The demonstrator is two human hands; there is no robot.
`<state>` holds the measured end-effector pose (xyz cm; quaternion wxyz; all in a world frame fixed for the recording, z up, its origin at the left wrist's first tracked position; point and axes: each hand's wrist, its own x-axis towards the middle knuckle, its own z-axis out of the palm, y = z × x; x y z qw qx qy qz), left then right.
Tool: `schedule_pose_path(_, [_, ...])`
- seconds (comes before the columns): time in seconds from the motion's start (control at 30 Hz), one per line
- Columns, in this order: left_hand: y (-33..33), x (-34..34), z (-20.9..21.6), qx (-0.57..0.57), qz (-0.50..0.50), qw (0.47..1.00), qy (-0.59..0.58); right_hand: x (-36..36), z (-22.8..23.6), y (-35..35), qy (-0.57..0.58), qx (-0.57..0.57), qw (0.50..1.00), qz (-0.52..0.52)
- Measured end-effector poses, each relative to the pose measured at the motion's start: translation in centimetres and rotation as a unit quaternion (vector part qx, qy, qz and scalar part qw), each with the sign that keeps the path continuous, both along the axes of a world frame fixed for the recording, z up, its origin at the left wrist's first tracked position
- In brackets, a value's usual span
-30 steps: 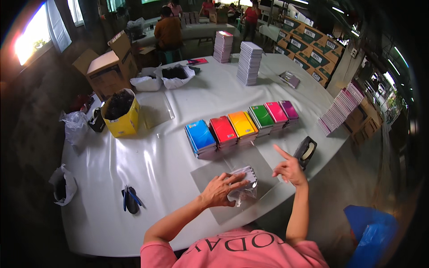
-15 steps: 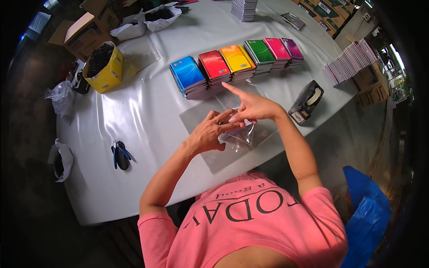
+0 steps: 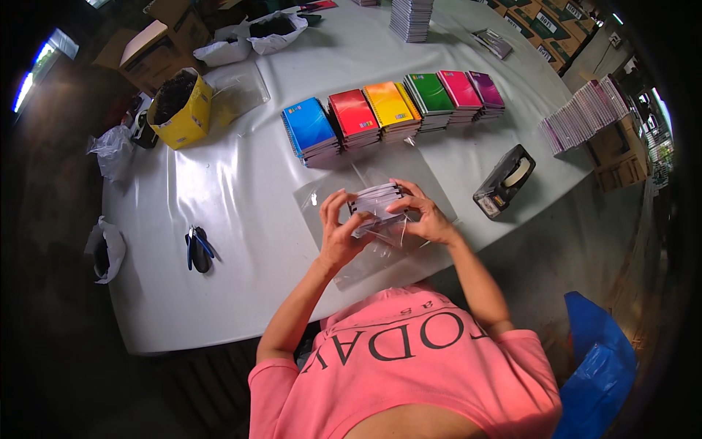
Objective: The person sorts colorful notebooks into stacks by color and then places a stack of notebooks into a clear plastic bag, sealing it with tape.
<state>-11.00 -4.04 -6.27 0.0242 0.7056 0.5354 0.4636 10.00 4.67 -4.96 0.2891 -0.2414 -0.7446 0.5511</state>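
Between my two hands stands a small stack of spiral notebooks (image 3: pixel 376 201), its page edges and dark binding showing, with clear plastic film (image 3: pixel 391 235) crumpled along its near side. My left hand (image 3: pixel 342 228) grips the stack's left end, fingers bent. At the right end, my right hand (image 3: pixel 428 218) curls its fingers and thumb around it. Underneath lies a flat clear plastic sheet (image 3: pixel 311 208) on the table. Just beyond are rows of notebook piles: blue (image 3: pixel 308 124), red (image 3: pixel 352 113), yellow (image 3: pixel 387 102), green (image 3: pixel 428 94), pink (image 3: pixel 459 89) and purple (image 3: pixel 485 89).
A black tape dispenser (image 3: pixel 504 181) sits to the right, and blue-handled cutters (image 3: pixel 197 249) lie at the left. Farther left stands a yellow box (image 3: pixel 183 117) of dark bits. More notebook stacks (image 3: pixel 585 117) rest on a carton at the right edge. White bags (image 3: pixel 274 31) are at the back.
My right hand, which pointed outward over the bundle, has dropped to its right end. My left hand has moved to the left end. The stack's page edges now show between them.
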Motion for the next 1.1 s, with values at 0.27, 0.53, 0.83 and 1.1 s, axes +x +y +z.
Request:
schedule_pose_path(0.27, [1.0,2.2,0.0,-0.053,0.046,0.958,-0.277,-2.1,-0.4,-0.1,0.064,-0.08,0.993,-0.056])
schedule_pose_path(0.53, [2.3,1.3,2.7,-0.146,0.011,0.891,-0.43,-2.2,-1.0,0.4,0.056,-0.112,0.989,-0.072])
schedule_pose_path(0.83, [2.7,0.5,0.8,-0.235,0.013,0.896,-0.376,-4.1,0.3,1.4,0.107,-0.274,0.948,-0.125])
schedule_pose_path(1.1, [4.8,-2.3,2.0,-0.392,-0.107,0.814,-0.414,-3.6,1.3,4.8,-0.041,-0.258,0.965,-0.036])
